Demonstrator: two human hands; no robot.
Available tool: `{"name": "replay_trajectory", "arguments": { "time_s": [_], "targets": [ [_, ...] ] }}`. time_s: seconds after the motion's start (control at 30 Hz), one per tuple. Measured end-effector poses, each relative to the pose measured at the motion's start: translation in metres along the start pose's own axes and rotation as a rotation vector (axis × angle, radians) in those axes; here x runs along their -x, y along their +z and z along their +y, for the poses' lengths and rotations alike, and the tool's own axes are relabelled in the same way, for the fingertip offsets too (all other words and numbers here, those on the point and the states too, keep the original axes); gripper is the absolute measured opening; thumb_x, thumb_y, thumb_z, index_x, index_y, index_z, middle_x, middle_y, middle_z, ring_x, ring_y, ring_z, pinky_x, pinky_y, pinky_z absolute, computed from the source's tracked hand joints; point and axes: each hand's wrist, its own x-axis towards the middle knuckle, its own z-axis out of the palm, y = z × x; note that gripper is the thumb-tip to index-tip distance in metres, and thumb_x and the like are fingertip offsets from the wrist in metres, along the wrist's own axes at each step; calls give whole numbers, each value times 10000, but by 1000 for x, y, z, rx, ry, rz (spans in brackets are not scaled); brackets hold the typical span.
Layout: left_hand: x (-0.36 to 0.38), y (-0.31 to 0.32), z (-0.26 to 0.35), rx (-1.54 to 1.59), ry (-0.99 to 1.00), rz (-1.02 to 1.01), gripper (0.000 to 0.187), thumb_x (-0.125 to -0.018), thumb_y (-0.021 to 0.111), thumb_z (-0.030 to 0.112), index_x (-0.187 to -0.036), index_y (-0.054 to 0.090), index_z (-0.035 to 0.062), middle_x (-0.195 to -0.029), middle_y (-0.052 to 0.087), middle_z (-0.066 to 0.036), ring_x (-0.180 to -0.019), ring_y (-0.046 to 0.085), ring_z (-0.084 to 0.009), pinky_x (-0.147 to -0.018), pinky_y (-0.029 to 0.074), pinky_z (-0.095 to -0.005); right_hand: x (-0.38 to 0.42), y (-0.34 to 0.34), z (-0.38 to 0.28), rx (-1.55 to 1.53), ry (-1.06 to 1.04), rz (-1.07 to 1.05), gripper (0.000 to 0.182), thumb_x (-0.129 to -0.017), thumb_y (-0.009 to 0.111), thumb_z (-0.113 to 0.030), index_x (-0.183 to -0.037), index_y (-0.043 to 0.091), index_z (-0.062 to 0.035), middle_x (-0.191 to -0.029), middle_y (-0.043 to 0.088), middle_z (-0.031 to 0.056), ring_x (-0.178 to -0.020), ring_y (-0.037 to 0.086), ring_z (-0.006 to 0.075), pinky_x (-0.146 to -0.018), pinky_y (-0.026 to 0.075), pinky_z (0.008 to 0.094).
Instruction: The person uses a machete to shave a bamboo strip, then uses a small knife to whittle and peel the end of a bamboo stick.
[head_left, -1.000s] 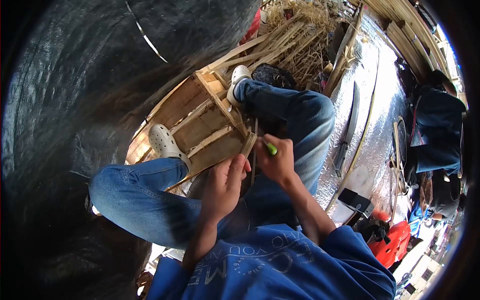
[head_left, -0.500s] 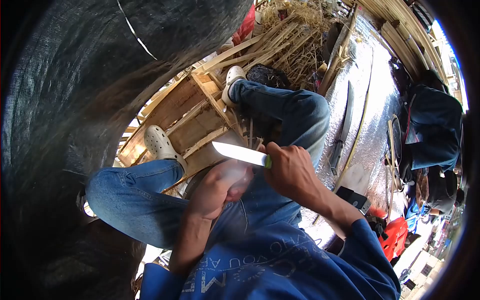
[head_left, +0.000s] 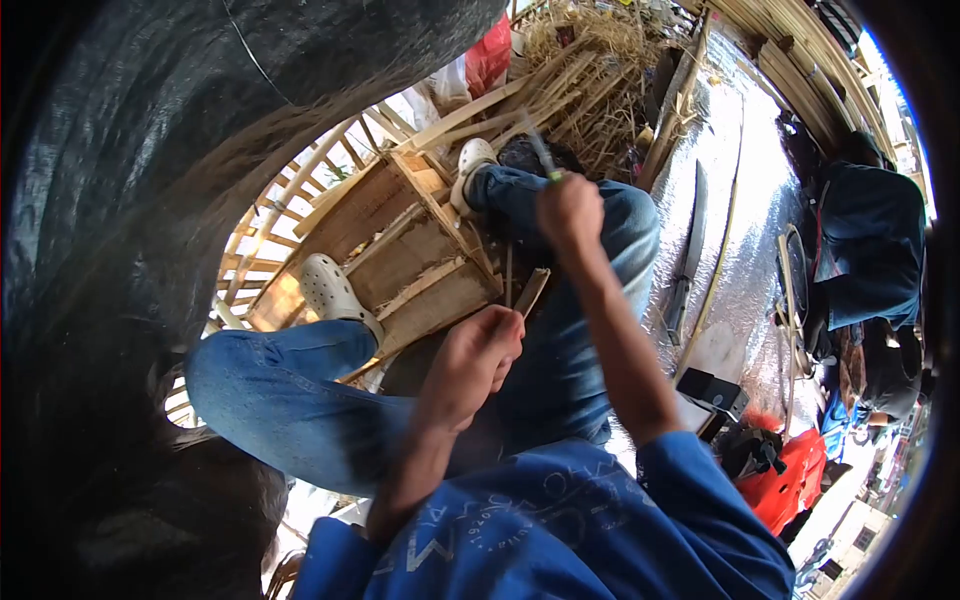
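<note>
My left hand (head_left: 476,362) is closed round a short bamboo strip (head_left: 534,291), whose pale end sticks out past the thumb towards the upper right. Farther forward, over my bent knee, my right hand (head_left: 573,212) grips a knife (head_left: 539,148) with a bit of green showing at its handle. The knife's blade points up and away, smeared by motion and apart from the strip. Below both hands is my lap in blue jeans (head_left: 560,400).
A wooden crate-like frame (head_left: 408,255) lies between my feet. Shavings and split strips (head_left: 590,90) are heaped beyond it. On the silvery sheet (head_left: 740,190) at right lies a long blade (head_left: 692,250). Another person's jeans-clad leg (head_left: 870,245) is at far right; dark sheeting (head_left: 130,220) hangs at left.
My right hand has swung forward and away from the left with the knife, whose blade has turned from pointing left to pointing up. The left hand has shifted slightly right, exposing the strip's end.
</note>
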Motion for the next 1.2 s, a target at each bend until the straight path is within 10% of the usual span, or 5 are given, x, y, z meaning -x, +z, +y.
{"name": "replay_trajectory", "arguments": {
  "time_s": [0.73, 0.83, 0.93, 1.1, 1.2],
  "targets": [
    [-16, -22, 19, 3, 76, 257, 258, -956, 469, 301, -804, 495, 93, -556, 338, 69, -415, 246, 1, -366, 156, -171, 75, -8, -15, -149, -593, -50, 133, -838, 540, -180, -751, 575, -86, -531, 560, 145, -502, 591, 324, -459, 458, 424],
    [-6, -4, 12, 26, -95, -3, 279, -963, 450, 328, -802, 484, 103, -551, 315, 77, -412, 241, 9, -363, 153, -168, 2, -7, 7, 136, 7, -172, 209, -792, 550, -208, -746, 681, -52, -773, 656, 209, -783, 656, 356, -688, 525, 441],
    [-7, -20, 19, 93, -73, 39, 298, -968, 436, 349, -801, 471, 104, -555, 309, 81, -412, 225, 9, -362, 155, -168, -14, -16, 36, -131, -106, -32, 352, -874, 496, -272, -748, 620, 33, -760, 602, 277, -775, 577, 452, -661, 477, 465],
    [1, -7, 20, -332, 100, -20, 371, -982, 386, 384, -813, 482, 68, -561, 329, 61, -477, 294, 5, -408, 220, -162, 33, -15, 53, -738, -36, -487, 337, -898, 584, -249, -663, 502, -22, -557, 437, -45, -504, 410, 57, -454, 299, 285],
    [10, 2, 24, -762, 343, 154, 418, -988, 354, 396, -794, 506, 58, -548, 413, 32, -467, 350, -12, -410, 254, -167, 64, -37, 36, -1039, 113, -615, 297, -917, 554, -226, -688, 477, -53, -576, 427, -47, -513, 382, 42, -468, 296, 239]
  ]
}}
